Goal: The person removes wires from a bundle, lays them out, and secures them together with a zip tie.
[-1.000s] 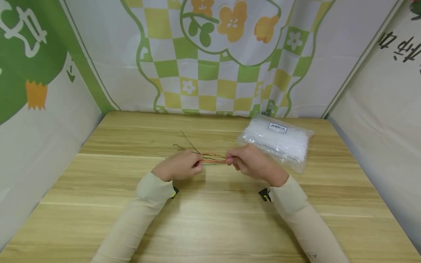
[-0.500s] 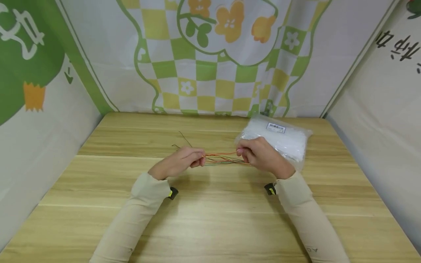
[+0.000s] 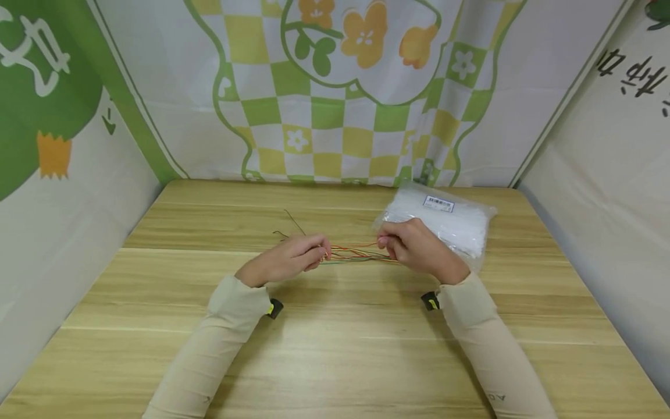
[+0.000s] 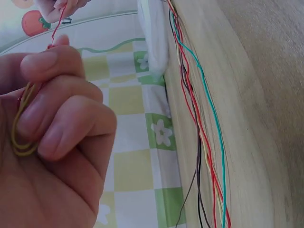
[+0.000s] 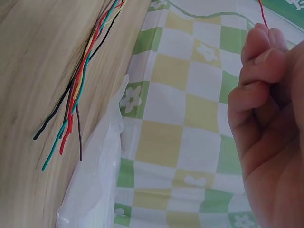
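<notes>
A red wire (image 4: 58, 23) stretches between the two hands, above the table. My left hand (image 3: 287, 258) grips it with curled fingers, and a doubled yellow wire (image 4: 17, 127) lies inside the same fingers. At the other side my right hand (image 3: 423, 249) pinches the red wire near its end with thumb and fingers. Below both hands a loose bundle of thin wires (image 4: 198, 123) lies on the table, in red, black, green, brown and pale yellow. Its cut ends (image 5: 61, 151) fan out in the right wrist view. The fingertips of the left hand partly hide the red wire.
A clear plastic bag (image 3: 439, 224) packed with white material and bearing a barcode label lies at the back right, just behind the right hand. The wooden table (image 3: 335, 349) ends at a patterned cloth wall (image 3: 361, 128) behind. Fabric walls stand on both sides.
The hands were closer together over the bundle. My right hand has moved right and slightly up, drawing out the red wire, while the left hand's fingers have shifted a little on the wires.
</notes>
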Available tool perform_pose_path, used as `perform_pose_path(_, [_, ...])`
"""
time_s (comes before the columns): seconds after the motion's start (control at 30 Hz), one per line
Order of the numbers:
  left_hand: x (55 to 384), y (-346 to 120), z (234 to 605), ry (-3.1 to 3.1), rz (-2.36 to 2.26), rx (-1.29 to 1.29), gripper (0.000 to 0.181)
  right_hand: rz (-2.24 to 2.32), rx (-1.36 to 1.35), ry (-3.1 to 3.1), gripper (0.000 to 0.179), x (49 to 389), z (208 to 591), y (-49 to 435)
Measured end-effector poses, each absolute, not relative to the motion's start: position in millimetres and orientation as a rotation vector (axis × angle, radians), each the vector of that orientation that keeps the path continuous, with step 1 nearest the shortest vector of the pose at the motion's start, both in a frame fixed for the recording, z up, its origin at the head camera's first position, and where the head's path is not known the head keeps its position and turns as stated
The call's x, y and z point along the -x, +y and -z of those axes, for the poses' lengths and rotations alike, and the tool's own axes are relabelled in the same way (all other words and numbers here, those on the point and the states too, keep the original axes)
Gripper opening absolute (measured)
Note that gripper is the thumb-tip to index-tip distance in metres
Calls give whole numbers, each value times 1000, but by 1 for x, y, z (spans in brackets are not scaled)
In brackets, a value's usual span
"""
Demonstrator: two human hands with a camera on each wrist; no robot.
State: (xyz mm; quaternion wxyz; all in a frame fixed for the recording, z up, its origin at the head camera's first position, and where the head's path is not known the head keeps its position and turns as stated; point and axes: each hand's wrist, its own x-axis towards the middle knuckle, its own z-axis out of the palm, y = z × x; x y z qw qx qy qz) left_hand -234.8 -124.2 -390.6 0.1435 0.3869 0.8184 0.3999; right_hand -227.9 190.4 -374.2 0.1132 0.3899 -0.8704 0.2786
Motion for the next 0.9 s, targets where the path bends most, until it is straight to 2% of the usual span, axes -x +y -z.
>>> perform_pose_path(0.33, [234, -117, 391, 2450, -991, -1406, 31, -768, -1098, -2631, 25, 233, 380, 197])
perform_pose_path(0.63, [227, -114, 393, 2409, -1080, -1219, 33, -688, -1121, -2680, 30, 243, 400, 197])
perform_pose_path(0.9, [230, -114, 398, 2511, -971, -1270, 36, -663, -1108, -2669, 31, 240, 394, 198])
